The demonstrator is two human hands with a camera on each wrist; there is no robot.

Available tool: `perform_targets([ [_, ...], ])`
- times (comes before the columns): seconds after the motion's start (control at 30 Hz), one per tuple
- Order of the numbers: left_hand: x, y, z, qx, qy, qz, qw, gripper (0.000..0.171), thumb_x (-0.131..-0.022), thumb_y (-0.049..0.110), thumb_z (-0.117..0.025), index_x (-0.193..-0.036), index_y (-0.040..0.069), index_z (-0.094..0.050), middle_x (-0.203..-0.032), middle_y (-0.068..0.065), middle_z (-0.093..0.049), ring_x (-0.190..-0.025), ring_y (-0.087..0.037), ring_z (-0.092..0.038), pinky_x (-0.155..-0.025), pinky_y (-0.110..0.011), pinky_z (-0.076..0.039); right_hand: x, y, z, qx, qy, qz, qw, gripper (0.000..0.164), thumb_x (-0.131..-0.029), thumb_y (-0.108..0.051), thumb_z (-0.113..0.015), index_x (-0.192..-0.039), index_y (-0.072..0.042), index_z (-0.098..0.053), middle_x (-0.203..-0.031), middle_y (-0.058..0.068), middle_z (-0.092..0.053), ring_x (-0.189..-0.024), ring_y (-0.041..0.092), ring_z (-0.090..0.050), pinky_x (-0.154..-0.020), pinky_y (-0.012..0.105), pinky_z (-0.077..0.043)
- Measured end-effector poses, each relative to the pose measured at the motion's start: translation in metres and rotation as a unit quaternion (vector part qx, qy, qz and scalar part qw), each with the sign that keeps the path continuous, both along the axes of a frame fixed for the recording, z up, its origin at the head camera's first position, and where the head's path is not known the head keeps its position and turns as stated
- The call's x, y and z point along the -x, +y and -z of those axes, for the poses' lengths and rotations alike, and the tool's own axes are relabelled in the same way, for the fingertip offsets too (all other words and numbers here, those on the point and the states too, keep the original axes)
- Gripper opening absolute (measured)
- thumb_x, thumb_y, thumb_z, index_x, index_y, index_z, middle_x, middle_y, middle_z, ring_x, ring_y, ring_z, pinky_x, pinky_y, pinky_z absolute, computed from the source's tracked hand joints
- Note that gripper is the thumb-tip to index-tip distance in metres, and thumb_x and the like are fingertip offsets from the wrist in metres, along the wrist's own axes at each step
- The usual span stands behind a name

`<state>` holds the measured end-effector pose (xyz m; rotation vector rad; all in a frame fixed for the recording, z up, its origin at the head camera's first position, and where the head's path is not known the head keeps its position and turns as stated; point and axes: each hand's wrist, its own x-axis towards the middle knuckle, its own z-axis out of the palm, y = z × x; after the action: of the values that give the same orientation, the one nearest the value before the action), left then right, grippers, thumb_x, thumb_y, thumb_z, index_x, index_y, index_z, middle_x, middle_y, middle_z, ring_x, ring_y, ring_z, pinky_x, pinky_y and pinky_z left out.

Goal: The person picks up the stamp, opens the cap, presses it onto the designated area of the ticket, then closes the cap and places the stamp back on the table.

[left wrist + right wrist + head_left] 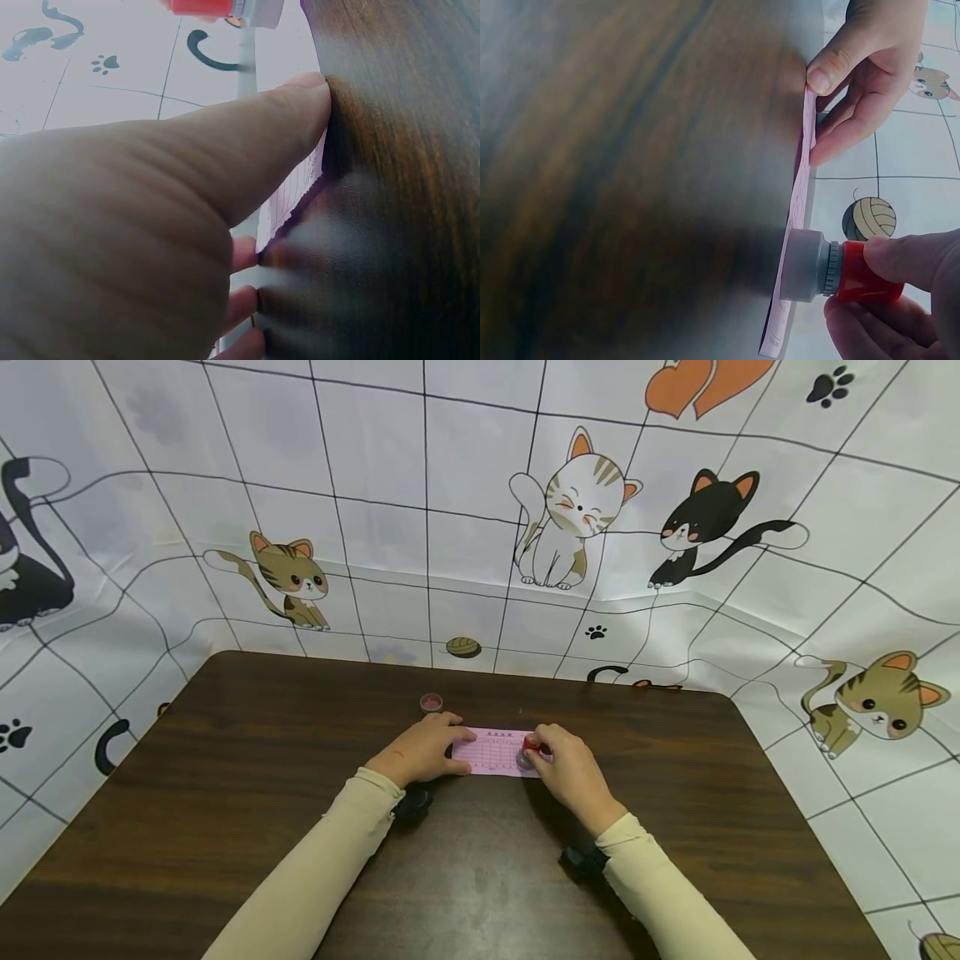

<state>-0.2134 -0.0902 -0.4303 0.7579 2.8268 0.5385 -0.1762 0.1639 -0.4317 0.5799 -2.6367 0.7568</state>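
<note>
A pink printed slip of paper (491, 750) with a ruled table lies flat on the brown table. My left hand (426, 749) rests at its left end, thumb pressing the near corner and fingers spread toward the far edge. At the right end, my right hand (567, 770) pinches the red handle of a stamp (808, 266) between thumb and fingers. The stamp's grey base stands upright against the paper in the right wrist view. In the left wrist view, my thumb (277, 120) lies over the paper's edge.
A small round ink pad (431, 702) with a red centre sits beyond my left hand. The dark wooden table (300, 710) ends at a white wall covering (375, 527) printed with cats and grid lines. Dark wrist cameras (583, 862) hang under both wrists.
</note>
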Motion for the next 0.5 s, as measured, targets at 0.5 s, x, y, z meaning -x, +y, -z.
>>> perform_targets([
  [0.5,0.0006,0.0,0.0027,0.003,0.001,-0.002,1.0,0.058,-0.093,0.043,-0.078,-0.144,0.019,-0.063,-0.156,-0.015,-0.047,-0.144,-0.035,-0.043,-0.117,-0.051,-0.038,-0.0011,-0.0001,0.0012,0.001,-0.007,0.004,1.0,0.016,-0.086,-0.004,-0.084,-0.091,-0.01,-0.07,-0.091,0.002,-0.07,-0.077,0.017,-0.064,-0.071,0.037,-0.058],
])
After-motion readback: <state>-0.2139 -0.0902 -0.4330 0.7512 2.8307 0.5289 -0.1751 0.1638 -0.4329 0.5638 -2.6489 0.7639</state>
